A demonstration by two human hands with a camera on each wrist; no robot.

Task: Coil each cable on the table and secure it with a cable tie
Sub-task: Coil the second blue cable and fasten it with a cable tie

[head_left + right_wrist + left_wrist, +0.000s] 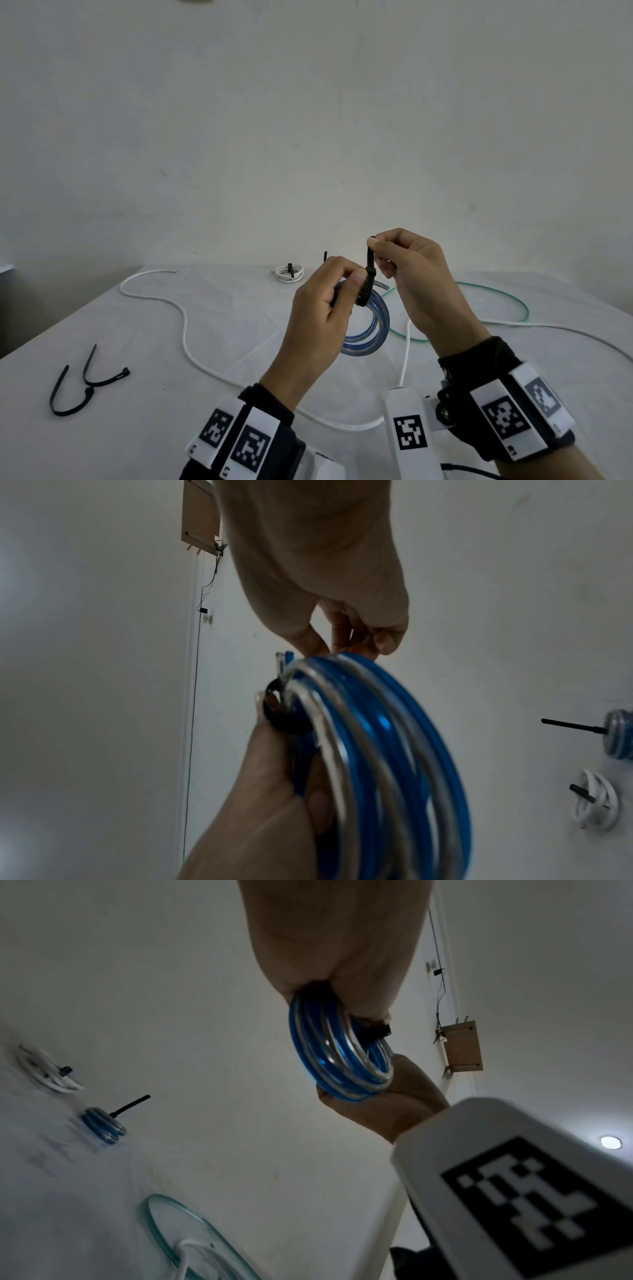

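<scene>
I hold a coiled blue-and-clear cable (371, 330) above the table. My left hand (352, 284) grips the coil's top, where a black cable tie (370, 274) loops round the strands. My right hand (375, 244) pinches the tie's tail just above the coil. In the left wrist view the blue coil (339, 1053) hangs between both hands, with the tie's head (375, 1033) at its upper edge. In the right wrist view the coil (383, 750) fills the middle and the tie's loop (284, 718) sits by my left thumb.
A loose white cable (185, 325) snakes across the cloth-covered table (171, 428) and a green cable (507, 301) curves at the right. A tied white coil (290, 274) and a tied blue coil (103, 1126) lie at the back. Two spare black ties (85, 383) lie at the left.
</scene>
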